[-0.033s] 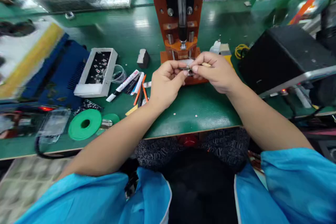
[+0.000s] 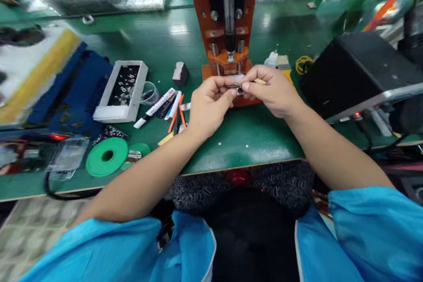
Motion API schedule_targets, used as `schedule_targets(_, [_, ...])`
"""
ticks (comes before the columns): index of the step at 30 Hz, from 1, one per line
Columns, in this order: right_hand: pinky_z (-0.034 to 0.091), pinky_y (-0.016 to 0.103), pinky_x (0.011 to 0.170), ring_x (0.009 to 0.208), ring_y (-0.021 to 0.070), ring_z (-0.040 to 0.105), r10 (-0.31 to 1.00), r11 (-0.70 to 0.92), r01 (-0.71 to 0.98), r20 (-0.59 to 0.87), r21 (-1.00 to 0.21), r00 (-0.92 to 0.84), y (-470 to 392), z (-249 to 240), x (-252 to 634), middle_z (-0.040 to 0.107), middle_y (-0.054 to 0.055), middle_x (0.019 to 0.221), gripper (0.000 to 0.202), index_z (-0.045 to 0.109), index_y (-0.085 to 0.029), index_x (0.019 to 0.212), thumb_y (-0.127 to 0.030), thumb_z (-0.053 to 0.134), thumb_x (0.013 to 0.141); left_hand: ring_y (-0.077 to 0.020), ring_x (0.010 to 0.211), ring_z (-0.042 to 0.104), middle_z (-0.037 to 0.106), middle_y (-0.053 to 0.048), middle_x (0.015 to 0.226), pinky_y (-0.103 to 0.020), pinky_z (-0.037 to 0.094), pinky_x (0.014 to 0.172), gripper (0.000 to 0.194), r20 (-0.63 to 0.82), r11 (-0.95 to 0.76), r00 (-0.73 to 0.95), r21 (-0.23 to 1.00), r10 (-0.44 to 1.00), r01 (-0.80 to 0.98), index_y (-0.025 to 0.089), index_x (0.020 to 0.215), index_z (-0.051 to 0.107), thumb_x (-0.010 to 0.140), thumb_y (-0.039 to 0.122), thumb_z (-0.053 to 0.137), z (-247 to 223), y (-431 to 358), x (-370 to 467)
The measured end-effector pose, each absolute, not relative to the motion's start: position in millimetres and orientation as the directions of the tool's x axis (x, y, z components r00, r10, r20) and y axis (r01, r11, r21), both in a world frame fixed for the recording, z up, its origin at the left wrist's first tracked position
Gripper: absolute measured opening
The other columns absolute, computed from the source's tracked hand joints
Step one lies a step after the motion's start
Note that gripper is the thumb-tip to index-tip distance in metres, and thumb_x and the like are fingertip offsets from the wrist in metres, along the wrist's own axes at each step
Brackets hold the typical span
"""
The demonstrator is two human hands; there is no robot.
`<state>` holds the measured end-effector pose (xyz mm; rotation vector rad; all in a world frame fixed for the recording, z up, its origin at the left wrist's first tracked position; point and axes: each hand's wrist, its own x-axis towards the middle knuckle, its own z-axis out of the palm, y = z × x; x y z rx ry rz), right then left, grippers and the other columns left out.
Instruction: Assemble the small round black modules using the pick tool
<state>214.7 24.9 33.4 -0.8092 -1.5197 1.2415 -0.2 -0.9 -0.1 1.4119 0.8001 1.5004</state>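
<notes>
Both hands meet in front of the orange hand press (image 2: pixel 228 17). My left hand (image 2: pixel 211 108) pinches a small dark metallic part (image 2: pixel 239 90) between thumb and fingers; its exact kind is too small to make out. My right hand (image 2: pixel 271 90) is closed, thumb against forefinger, at the same part. A pale yellowish stick (image 2: pixel 260 81) shows between its fingers, its tip mostly hidden. The base of the press lies just behind and under the fingers.
To the left lie a marker pen (image 2: pixel 155 108), a clear cup (image 2: pixel 149 93), a white box of small parts (image 2: pixel 120 92) and a green spool (image 2: pixel 107 156). A dark block (image 2: pixel 180 74) stands near the press. On the right is a black box-shaped device (image 2: pixel 360 70).
</notes>
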Motion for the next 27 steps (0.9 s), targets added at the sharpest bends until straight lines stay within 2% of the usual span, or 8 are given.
schedule_targets(5, [0.050, 0.033, 0.076, 0.077, 0.0162, 0.065, 0.904, 0.305, -0.062, 0.310, -0.950, -0.293, 28.8, 29.5, 217.9, 0.078, -0.003, 0.087, 0.012, 0.081, -0.024, 0.097, -0.032, 0.087, 0.090, -0.0125, 0.074, 0.082, 0.092, 0.001, 0.098, -0.023, 0.069, 0.073, 0.027, 0.369, -0.352, 0.074, 0.920, 0.927, -0.174, 0.026, 0.120, 0.095, 0.094, 0.026, 0.103, 1.3, -4.0, -1.4])
schedule_targets(11, [0.055, 0.036, 0.085, 0.084, 0.0174, 0.067, 0.892, 0.347, -0.025, 0.338, -0.938, -0.299, 29.5, 28.0, 220.5, 0.074, -0.004, 0.091, 0.015, 0.082, -0.025, 0.101, -0.031, 0.087, 0.090, -0.0119, 0.072, 0.080, 0.086, 0.001, 0.088, -0.020, 0.061, 0.066, 0.020, 0.262, -0.241, 0.062, 0.943, 0.963, -0.231, 0.025, 0.116, 0.094, 0.101, 0.038, 0.097, 9.7, -6.9, 0.3])
schedule_targets(15, [0.059, 0.036, 0.087, 0.087, 0.0177, 0.069, 0.894, 0.361, -0.008, 0.348, -0.933, -0.283, 32.6, 24.8, 220.5, 0.076, -0.004, 0.094, 0.017, 0.079, -0.026, 0.102, -0.032, 0.089, 0.089, -0.0112, 0.068, 0.078, 0.080, 0.003, 0.082, -0.020, 0.059, 0.064, 0.014, 0.204, -0.187, 0.050, 0.954, 0.978, -0.232, 0.024, 0.113, 0.090, 0.100, 0.029, 0.094, 13.4, -6.7, 2.4])
schedule_targets(18, [0.063, 0.035, 0.083, 0.083, 0.0167, 0.072, 0.908, 0.364, -0.024, 0.361, -0.931, -0.211, 33.9, 24.7, 220.2, 0.078, -0.003, 0.097, 0.025, 0.075, -0.028, 0.104, -0.042, 0.094, 0.096, -0.0114, 0.066, 0.076, 0.076, 0.005, 0.082, -0.021, 0.058, 0.062, 0.019, 0.198, -0.187, 0.018, 0.951, 0.980, -0.247, 0.025, 0.115, 0.087, 0.098, 0.020, 0.092, 13.2, -4.4, 1.8])
schedule_targets(21, [0.065, 0.031, 0.074, 0.077, 0.0153, 0.076, 0.908, 0.339, -0.154, 0.366, -0.928, -0.204, 20.2, 35.2, 215.2, 0.081, -0.003, 0.096, 0.047, 0.072, -0.029, 0.107, -0.066, 0.100, 0.104, -0.0132, 0.066, 0.075, 0.074, 0.006, 0.083, -0.023, 0.058, 0.061, 0.027, 0.196, -0.193, -0.017, 0.946, 0.981, -0.262, 0.027, 0.124, 0.085, 0.100, 0.017, 0.094, 12.1, -3.3, 1.3])
schedule_targets(24, [0.064, 0.027, 0.063, 0.071, 0.0153, 0.081, 0.870, 0.158, -0.353, 0.300, -0.922, -0.392, -18.3, 60.7, 206.0, 0.088, -0.002, 0.100, 0.052, 0.073, -0.030, 0.114, -0.075, 0.099, 0.111, -0.0148, 0.069, 0.075, 0.074, 0.006, 0.085, -0.026, 0.063, 0.068, 0.035, 0.180, -0.172, -0.001, 0.940, 0.984, -0.295, 0.028, 0.134, 0.083, 0.103, 0.019, 0.096, 11.3, -4.8, 3.3])
schedule_targets(26, [0.064, 0.025, 0.061, 0.076, 0.0166, 0.088, 0.772, -0.086, -0.443, 0.221, -0.892, -0.595, -52.2, 85.1, 200.5, 0.093, 0.001, 0.105, 0.045, 0.075, -0.028, 0.115, -0.069, 0.094, 0.119, -0.0144, 0.070, 0.073, 0.076, 0.005, 0.087, -0.027, 0.064, 0.070, 0.035, 0.167, -0.158, 0.000, 0.935, 0.986, -0.318, 0.027, 0.137, 0.084, 0.104, 0.020, 0.094, 11.4, -6.2, 5.3])
schedule_targets(27, [0.066, 0.026, 0.064, 0.082, 0.0180, 0.091, 0.679, -0.247, -0.435, 0.166, -0.866, -0.715, -68.6, 98.5, 198.4, 0.095, 0.003, 0.110, 0.048, 0.076, -0.027, 0.114, -0.071, 0.096, 0.117, -0.0138, 0.069, 0.072, 0.077, 0.005, 0.087, -0.026, 0.063, 0.069, 0.035, 0.166, -0.158, -0.004, 0.934, 0.986, -0.320, 0.026, 0.136, 0.084, 0.103, 0.021, 0.093, 11.7, -6.8, 6.0])
